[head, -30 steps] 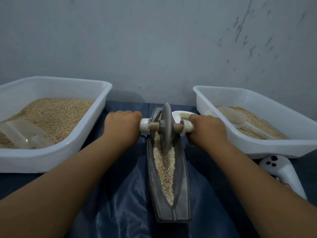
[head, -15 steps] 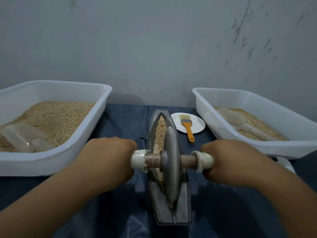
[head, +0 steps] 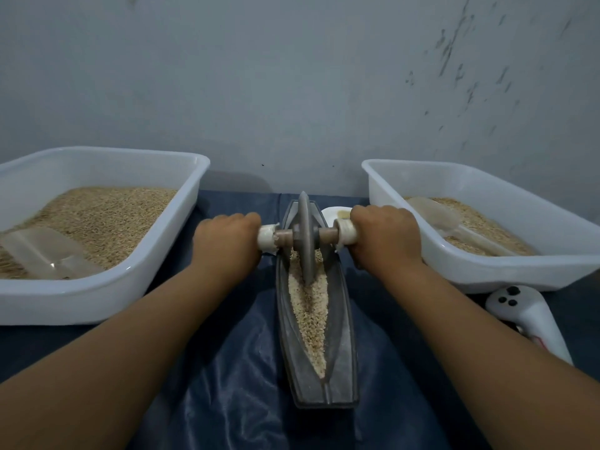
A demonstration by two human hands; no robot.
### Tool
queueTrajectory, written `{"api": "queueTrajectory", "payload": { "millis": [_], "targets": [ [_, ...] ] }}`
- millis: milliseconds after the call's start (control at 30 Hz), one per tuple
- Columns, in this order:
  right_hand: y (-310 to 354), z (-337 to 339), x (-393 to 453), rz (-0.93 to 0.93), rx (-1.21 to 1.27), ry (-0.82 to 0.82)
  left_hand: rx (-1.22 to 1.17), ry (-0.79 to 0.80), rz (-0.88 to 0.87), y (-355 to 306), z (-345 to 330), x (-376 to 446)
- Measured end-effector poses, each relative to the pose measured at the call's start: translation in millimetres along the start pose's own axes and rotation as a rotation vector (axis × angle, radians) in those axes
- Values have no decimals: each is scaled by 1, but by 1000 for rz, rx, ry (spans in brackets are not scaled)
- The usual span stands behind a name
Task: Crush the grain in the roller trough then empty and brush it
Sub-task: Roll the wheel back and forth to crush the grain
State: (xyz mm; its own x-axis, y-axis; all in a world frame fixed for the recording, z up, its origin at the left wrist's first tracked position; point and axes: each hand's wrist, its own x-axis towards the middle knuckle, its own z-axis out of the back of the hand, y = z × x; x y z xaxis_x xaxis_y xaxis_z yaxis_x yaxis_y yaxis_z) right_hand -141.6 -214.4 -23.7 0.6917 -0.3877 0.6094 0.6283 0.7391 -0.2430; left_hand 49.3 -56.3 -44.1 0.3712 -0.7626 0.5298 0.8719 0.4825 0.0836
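Observation:
A grey boat-shaped roller trough point(head: 344, 345) lies lengthwise on the blue cloth, with a strip of pale grain point(head: 308, 313) along its groove. A grey roller wheel point(head: 304, 237) on a wooden axle stands upright in the far part of the trough. My left hand point(head: 227, 241) grips the white left handle of the axle. My right hand point(head: 384, 235) grips the white right handle. Both arms are stretched forward. Behind my right hand, a white plate point(head: 331, 212) shows at its edge; the brush on it is mostly hidden.
A white bin point(head: 168, 254) on the left holds grain and a clear scoop point(head: 42, 251). A second white bin point(head: 506, 271) on the right holds grain and another scoop point(head: 435, 216). A white controller point(head: 526, 316) lies near the right bin. A grey wall stands close behind.
The wheel rolled from the far end to the near end of the trough, then back to the far end. Both hands went with it and now cover the plate again.

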Motion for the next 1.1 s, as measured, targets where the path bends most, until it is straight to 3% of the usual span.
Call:
{"api": "queueTrajectory", "payload": {
  "millis": [100,400,533,600,800,1100],
  "targets": [
    [1,14,-9,-13,6,84,-11,21,-9,-1,8,-16],
    [-6,101,-67,-10,119,555,15,230,-57,-3,83,-77],
    [-9,91,-58,-51,213,689,41,295,-54,-7,83,-61],
    [-7,64,-43,-101,193,633,23,248,-44,-9,65,-44],
    [-3,-5,5,-102,56,178,-3,126,20,-3,18,15],
    [-6,6,-15,-133,152,308,7,135,-41,-8,28,-1]
  ]
}}
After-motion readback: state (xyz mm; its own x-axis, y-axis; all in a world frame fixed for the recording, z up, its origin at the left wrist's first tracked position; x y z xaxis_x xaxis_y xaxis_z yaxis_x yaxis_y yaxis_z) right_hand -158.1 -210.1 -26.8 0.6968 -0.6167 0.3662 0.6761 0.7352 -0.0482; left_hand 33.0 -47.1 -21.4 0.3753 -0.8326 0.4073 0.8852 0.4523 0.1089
